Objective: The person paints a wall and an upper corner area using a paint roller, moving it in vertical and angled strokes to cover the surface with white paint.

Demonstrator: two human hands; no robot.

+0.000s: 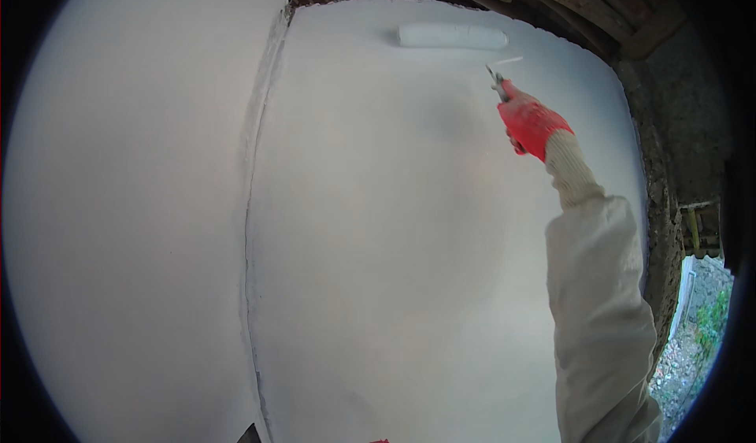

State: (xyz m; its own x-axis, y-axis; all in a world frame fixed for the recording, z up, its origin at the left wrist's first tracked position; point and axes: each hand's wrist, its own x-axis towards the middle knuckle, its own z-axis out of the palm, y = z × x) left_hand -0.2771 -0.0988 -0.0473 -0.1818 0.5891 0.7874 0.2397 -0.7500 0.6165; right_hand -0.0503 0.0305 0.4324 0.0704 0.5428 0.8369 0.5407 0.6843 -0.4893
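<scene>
My right hand (535,122), in a red-coated glove with a cream knit cuff, is raised at the upper right. Its fingers are closed round the handle of a paint roller (453,36). The roller's long white sleeve lies level against the upper part of the white wall (378,207), and its thin wire frame shows just above the hand. At the lower edge only a sliver of red shows, which may be the glove of my left hand (380,441); its fingers are out of sight.
A cracked vertical joint (250,230) separates the wall from another white wall surface (134,207) on the left. Wooden roof beams (567,2) run overhead. A rough post (665,207) and an opening to rubble and greenery (701,325) lie at right. A dark corner (250,435) pokes in below.
</scene>
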